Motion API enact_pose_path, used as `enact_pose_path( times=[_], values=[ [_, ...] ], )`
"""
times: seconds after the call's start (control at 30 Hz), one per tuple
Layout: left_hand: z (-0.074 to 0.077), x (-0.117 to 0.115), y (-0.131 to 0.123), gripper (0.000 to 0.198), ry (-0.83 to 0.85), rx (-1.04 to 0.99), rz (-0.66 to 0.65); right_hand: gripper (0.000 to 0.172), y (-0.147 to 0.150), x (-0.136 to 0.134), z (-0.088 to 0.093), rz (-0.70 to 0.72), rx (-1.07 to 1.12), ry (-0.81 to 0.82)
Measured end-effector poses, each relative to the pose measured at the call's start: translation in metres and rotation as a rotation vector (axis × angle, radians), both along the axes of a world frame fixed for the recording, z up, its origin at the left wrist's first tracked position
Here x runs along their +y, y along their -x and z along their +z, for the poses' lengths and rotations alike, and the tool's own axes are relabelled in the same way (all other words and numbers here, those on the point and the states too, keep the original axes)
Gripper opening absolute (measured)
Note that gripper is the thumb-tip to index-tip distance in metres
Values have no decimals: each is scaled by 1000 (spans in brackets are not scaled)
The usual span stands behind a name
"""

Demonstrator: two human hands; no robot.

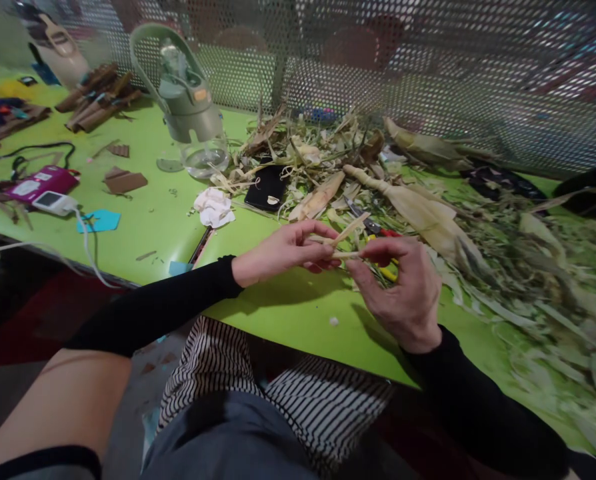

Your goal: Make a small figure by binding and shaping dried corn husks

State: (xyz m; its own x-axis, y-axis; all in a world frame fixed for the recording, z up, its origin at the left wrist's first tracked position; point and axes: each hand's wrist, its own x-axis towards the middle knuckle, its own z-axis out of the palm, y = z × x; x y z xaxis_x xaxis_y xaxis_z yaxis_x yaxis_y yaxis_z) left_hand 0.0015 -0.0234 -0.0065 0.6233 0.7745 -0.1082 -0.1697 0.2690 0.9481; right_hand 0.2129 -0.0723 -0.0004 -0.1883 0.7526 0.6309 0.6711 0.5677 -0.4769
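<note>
My left hand (298, 250) pinches a pale strip of dried corn husk (347, 255) between thumb and fingers, above the green table's front edge. The strip's other end is pinched between the thumb and forefinger of my right hand (403, 287). A second flat piece of husk (352, 229) sticks up to the right from my left hand. Just behind my hands lie pliers or scissors (371, 225) with red on the handle, partly covered by husks. Something yellow (389, 272) shows between my right fingers and the table.
A heap of husks and shreds (528, 267) covers the right and back. A black phone (268, 187), crumpled tissue (215, 207) and bottle (193, 120) stand or lie left of it. Farther left are a purple box (43, 185) and white cable (87, 247). A perforated metal screen (353, 67) borders the back.
</note>
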Motion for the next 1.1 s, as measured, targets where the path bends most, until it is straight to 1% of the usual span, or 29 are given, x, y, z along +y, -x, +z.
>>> enact_pose_path(
  times=[0.07,0.17,0.23,0.33,0.4,0.47,0.53,0.63,0.67,0.7,0.77,0.83,0.93,1.0,1.1],
  values=[
    [1,-1,-1,35,36,-14,-43,24,0,3,0,-36,42,36],
    [2,-5,-2,32,47,-5,-83,30,3,7,-2,16,44,201],
    [4,-8,-3,27,41,16,-80,34,6,8,-4,39,85,303],
    [7,-11,-3,24,51,-4,-46,40,5,10,-4,14,220,390],
    [10,-10,-1,20,62,-54,12,40,-4,14,-2,-19,268,377],
    [15,-6,3,17,63,-124,111,36,-20,21,3,-71,275,311],
    [23,-1,9,15,64,-191,232,32,-39,30,8,-170,268,209],
    [38,7,19,4,122,-235,375,22,-65,42,11,-324,177,150],
    [42,9,23,1,144,-246,402,20,-70,45,10,-329,148,163],
    [45,11,26,4,156,-262,422,19,-74,48,8,-332,121,169],
    [48,15,30,4,144,-272,471,16,-77,51,4,-298,58,197],
    [47,16,31,1,89,-255,521,13,-77,54,-2,-260,-19,216],
    [44,16,32,8,-42,-199,578,15,-77,59,-11,-210,-140,240],
    [44,16,34,10,-112,-168,622,17,-78,63,-16,-179,-194,257],
    [48,21,41,10,-136,-179,723,18,-79,66,-19,-155,-213,264]
  ],
)
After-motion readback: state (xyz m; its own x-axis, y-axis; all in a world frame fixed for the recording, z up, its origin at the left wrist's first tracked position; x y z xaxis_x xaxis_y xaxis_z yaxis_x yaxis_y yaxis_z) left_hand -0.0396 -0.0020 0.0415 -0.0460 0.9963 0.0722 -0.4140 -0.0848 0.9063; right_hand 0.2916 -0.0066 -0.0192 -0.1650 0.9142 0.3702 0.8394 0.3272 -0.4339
